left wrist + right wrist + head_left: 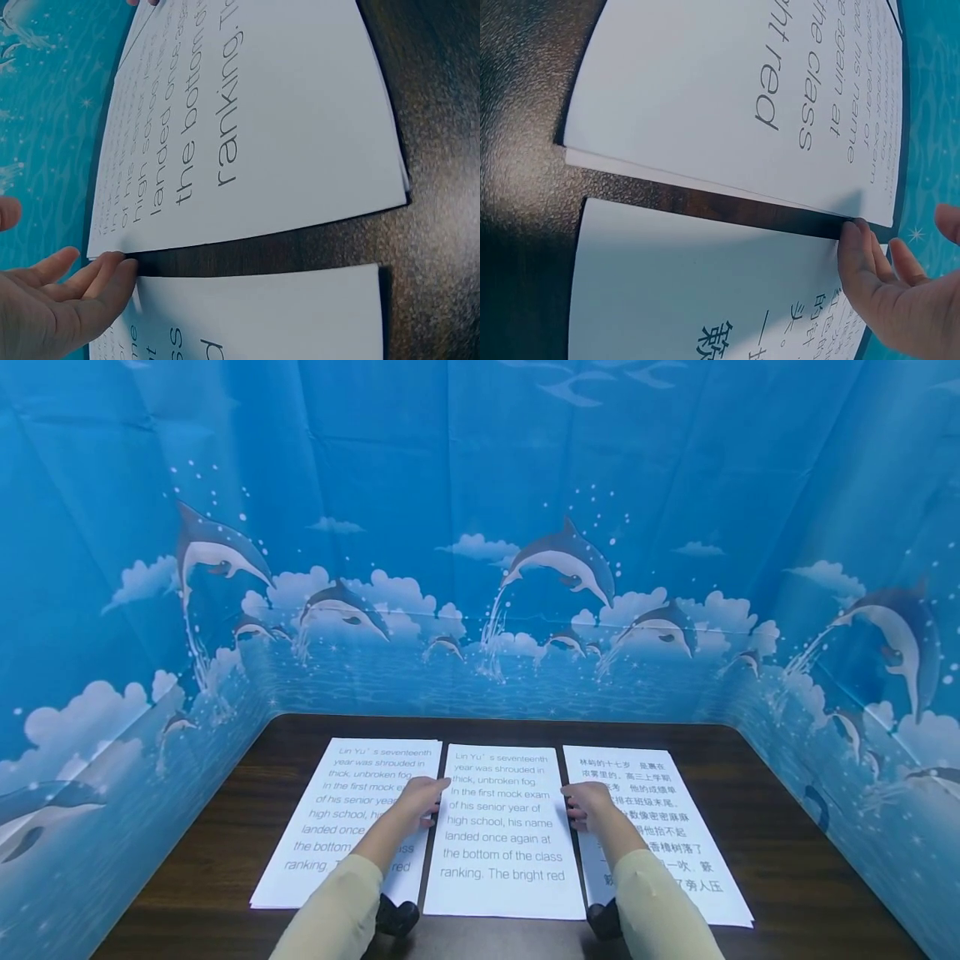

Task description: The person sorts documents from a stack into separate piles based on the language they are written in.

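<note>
Three stacks of white printed sheets lie side by side. The middle stack (pixel 501 831) has large English text, as does the left stack (pixel 318 814); Chinese characters cover the right stack (pixel 693 860). My left hand (pixel 420 800) reaches over the left stack, its fingertips right at the middle stack's left edge. Over the right stack, my right hand (pixel 590 804) has its fingertips at the opposite edge of the middle stack. In the left wrist view, the fingers (pixel 101 289) are extended, with the thumb apart. The right wrist view likewise shows extended fingers (pixel 855 259) beside the paper edge.
The stacks rest on a dark wood-grain table (pixel 195 835), with narrow gaps between them. A blue curtain (pixel 405 460) printed with dolphins and clouds surrounds the table's back and sides. Black straps with cameras (pixel 396 917) sit at both wrists.
</note>
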Demonstrator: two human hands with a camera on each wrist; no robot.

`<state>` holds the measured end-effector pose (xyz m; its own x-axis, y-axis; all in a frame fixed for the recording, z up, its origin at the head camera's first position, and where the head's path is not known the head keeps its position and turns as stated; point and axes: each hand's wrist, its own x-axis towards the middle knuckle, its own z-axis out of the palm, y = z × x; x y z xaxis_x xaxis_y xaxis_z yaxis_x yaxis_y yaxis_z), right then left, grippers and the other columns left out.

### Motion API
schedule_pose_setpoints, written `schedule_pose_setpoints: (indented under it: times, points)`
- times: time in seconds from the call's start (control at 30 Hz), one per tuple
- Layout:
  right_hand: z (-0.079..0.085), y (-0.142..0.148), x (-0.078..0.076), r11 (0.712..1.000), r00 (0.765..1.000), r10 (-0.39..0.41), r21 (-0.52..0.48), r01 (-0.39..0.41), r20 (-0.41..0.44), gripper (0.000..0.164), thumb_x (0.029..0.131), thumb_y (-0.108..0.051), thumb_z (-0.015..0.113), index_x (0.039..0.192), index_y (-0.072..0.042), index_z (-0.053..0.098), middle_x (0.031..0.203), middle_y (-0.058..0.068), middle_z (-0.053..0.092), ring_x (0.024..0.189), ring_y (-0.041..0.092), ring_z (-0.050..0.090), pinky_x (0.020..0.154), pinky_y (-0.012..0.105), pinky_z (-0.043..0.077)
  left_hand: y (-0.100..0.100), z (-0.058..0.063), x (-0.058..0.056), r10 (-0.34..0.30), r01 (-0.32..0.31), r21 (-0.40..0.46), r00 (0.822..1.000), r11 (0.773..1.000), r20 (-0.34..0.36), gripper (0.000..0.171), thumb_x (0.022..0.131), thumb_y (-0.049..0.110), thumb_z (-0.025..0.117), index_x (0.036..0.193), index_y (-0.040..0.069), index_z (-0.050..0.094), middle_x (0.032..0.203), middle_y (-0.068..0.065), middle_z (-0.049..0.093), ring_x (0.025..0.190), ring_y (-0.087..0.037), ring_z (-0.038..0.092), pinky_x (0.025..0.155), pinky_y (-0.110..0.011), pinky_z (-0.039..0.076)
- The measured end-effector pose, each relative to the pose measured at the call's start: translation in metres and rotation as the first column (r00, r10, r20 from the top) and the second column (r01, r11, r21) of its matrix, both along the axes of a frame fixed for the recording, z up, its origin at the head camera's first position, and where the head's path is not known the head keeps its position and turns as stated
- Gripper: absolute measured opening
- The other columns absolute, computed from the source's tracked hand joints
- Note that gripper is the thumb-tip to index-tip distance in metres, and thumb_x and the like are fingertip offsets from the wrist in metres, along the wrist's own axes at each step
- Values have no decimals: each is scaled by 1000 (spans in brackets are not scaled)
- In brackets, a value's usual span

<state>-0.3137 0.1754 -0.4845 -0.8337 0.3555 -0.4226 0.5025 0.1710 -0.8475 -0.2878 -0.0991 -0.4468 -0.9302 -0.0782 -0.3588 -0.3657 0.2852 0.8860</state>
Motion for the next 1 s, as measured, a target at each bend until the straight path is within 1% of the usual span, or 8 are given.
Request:
schedule_pose_setpoints:
  times: [0.13, 0.23, 0.37, 0.47, 0.57, 0.73, 0.87, 1.0]
  points:
    - [-26, 7, -18, 1000, 1000, -1, 8, 2, -26, 45, 78, -19, 59, 113, 5, 45, 98, 20, 52, 82, 30, 55, 61, 36, 48, 0, 0, -2, 24, -24, 2, 1000, 1000, 8, 49, 85, 28, 49, 118, -9, 41, 105, -21, 51, 97, -34, 50, 74, -40, 45]
    - [-27, 8, -19, 1000, 999, -5, 6, 5, -40, 46, 77, -20, 60, 113, 5, 45, 97, 18, 52, 80, 28, 55, 60, 35, 49, -1, 1, -3, 46, -46, 9, 999, 999, 1, 48, 86, 26, 48, 118, -9, 42, 104, -20, 52, 96, -32, 51, 76, -41, 44]
    - [-1, 0, -3, 999, 998, -25, -30, 24, -50, 37, 78, -13, 59, 107, 6, 48, 91, 17, 53, 75, 25, 56, 53, 24, 47, -2, 2, -4, 73, -73, 34, 997, 997, -13, 46, 85, 23, 50, 118, -9, 42, 103, -19, 53, 95, -30, 50, 76, -40, 44]
    - [22, -9, 13, 996, 996, -44, -75, 39, -76, 30, 77, -4, 57, 102, 10, 50, 87, 18, 53, 73, 26, 55, 53, 24, 47, -2, 1, -4, 91, -89, 78, 996, 993, -18, 43, 82, 15, 52, 117, -9, 43, 100, -18, 52, 91, -28, 51, 72, -35, 47]
    - [35, -16, 24, 996, 996, -33, -83, 26, -85, 28, 76, -1, 56, 101, 11, 51, 86, 18, 53, 72, 25, 54, 60, 28, 48, -2, -2, -2, 89, -85, 102, 996, 991, -32, 40, 78, 4, 53, 115, -10, 45, 92, -17, 53, 76, -22, 54, 62, -27, 48]
    - [37, -20, 31, 998, 997, 35, -45, -38, -74, 27, 76, -1, 55, 100, 12, 51, 84, 17, 52, 71, 24, 54, 60, 28, 48, -1, -10, -1, 53, -49, 61, 996, 997, -73, 40, 70, -7, 52, 110, -10, 50, 78, -15, 56, 44, -8, 38, 41, -17, 33]
    - [36, -23, 32, 997, 995, 76, -1, -76, -63, 28, 76, 1, 54, 100, 13, 51, 83, 18, 52, 69, 24, 54, 55, 26, 47, 0, -14, 1, 26, -25, 15, 994, 1000, -107, 39, 68, -10, 48, 107, -10, 52, 74, -14, 56, 40, -6, 35, 36, -16, 27]
    - [38, -26, 34, 992, 995, 99, 81, -97, -26, 25, 76, -2, 54, 98, 11, 54, 80, 17, 53, 63, 20, 53, 50, 23, 44, 2, -15, 4, 10, -13, -25, 993, 1000, -115, 35, 69, -9, 46, 104, -9, 54, 72, -12, 55, 44, -9, 37, 39, -17, 30]
